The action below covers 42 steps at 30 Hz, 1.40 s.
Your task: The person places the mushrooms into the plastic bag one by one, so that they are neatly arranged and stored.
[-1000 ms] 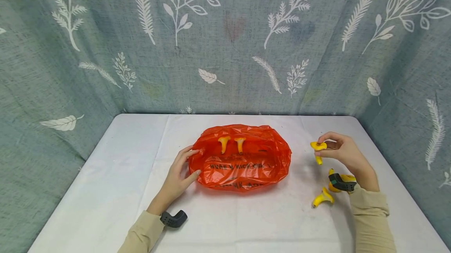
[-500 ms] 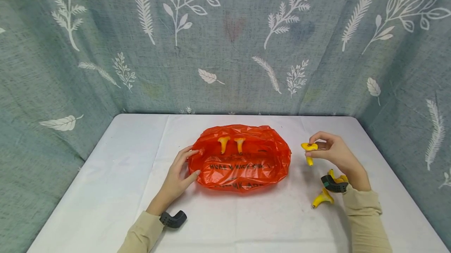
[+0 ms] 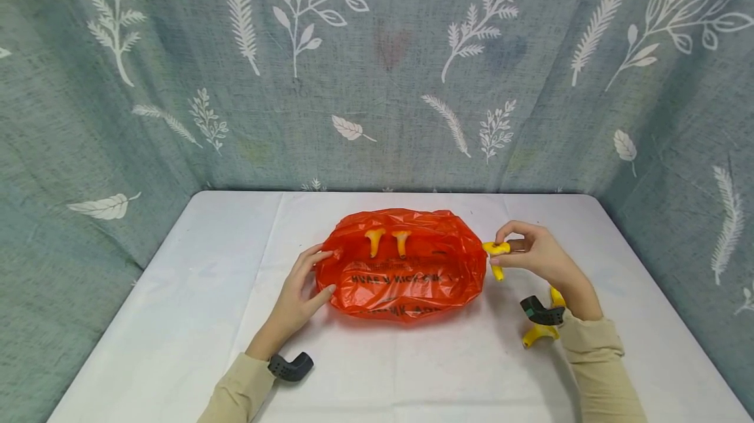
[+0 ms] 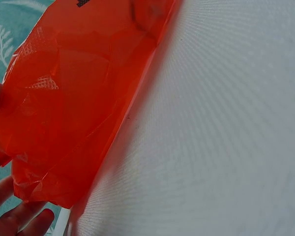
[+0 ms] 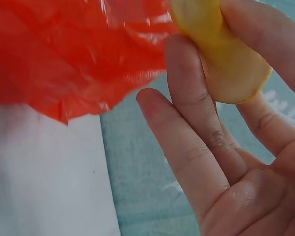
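A red plastic bag [image 3: 406, 285] with dark print lies mouth-open on the white-covered table. Two yellow chanterelles [image 3: 374, 239] show on its inner back wall. My left hand [image 3: 297, 295] holds the bag's left end, thumb and fingers set apart around it; in the left wrist view, fingers [image 4: 34, 221] show below the film. Just off the bag's right rim, my right hand [image 3: 538, 256] pinches another chanterelle [image 3: 496, 249] between thumb and fingers, its stem hanging down. In the right wrist view this chanterelle [image 5: 236, 69] overlaps the bag's edge.
More chanterelles lie at the right under my right forearm: one in front [image 3: 537, 334], and a yellow one [image 3: 556, 296] partly hidden by the wrist camera [image 3: 542, 312]. A patterned blue-green curtain [image 3: 377, 82] stands behind the table [image 3: 177, 318] and along its sides.
My right hand has moved left with the pinched chanterelle, from above the loose chanterelles to the bag's right rim. The left hand and the bag have stayed in place.
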Each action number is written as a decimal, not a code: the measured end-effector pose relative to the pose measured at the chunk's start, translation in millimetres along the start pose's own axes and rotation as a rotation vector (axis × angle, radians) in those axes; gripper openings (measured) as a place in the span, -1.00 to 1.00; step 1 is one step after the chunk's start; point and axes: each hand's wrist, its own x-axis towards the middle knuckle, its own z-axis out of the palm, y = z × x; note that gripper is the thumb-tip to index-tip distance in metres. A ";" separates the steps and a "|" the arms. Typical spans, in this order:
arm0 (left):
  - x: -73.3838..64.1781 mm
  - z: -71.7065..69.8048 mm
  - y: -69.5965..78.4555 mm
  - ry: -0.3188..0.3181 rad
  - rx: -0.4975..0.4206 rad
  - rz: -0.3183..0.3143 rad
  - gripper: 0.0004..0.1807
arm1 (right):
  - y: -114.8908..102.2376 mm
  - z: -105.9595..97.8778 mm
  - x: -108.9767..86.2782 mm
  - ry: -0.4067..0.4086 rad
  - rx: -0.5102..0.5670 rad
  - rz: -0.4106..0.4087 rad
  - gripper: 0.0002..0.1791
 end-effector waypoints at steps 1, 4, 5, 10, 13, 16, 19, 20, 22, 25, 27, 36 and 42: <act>-0.1 0.1 -0.1 0.001 0.002 0.003 -0.40 | -0.9 2.1 0.2 -0.007 0.000 -0.011 -0.63; -0.6 0.3 -0.4 0.003 0.007 0.005 -0.39 | -3.3 9.4 1.3 -0.032 0.007 -0.022 -0.64; -0.7 0.4 -0.3 0.003 0.006 0.006 -0.39 | -4.1 11.8 1.7 -0.043 0.012 -0.027 -0.64; -0.5 0.5 0.3 0.000 0.006 0.006 -0.39 | -7.9 20.4 3.8 -0.070 0.017 -0.037 -0.65; -0.1 0.6 0.7 -0.002 0.008 0.002 -0.40 | -10.9 22.3 3.4 -0.065 0.024 -0.044 -0.64; 0.4 0.6 1.2 -0.002 0.008 0.003 -0.40 | -14.6 23.5 2.6 -0.055 0.035 -0.057 -0.63; 0.6 0.6 1.3 0.001 0.012 0.005 -0.40 | -18.2 24.4 2.2 -0.030 0.035 -0.071 -0.63; 0.7 0.5 1.4 0.001 0.015 0.005 -0.40 | -19.6 24.7 2.0 -0.019 0.033 -0.073 -0.62; 0.6 0.4 1.3 0.002 0.019 0.004 -0.40 | -22.2 25.4 1.8 0.008 0.027 -0.076 -0.62; 0.7 0.4 1.2 0.001 0.019 -0.001 -0.40 | -26.3 26.2 0.7 0.049 0.025 -0.075 -0.61; 1.0 0.4 1.4 -0.001 0.020 0.000 -0.40 | -27.9 26.6 0.3 0.066 0.027 -0.078 -0.62; 0.6 0.5 -0.5 0.001 0.018 0.002 -0.39 | -32.9 35.3 0.4 0.049 0.081 -0.100 -0.62; 0.8 1.1 -1.7 0.002 0.013 0.010 -0.39 | -33.5 45.7 3.2 -0.034 0.111 -0.107 -0.63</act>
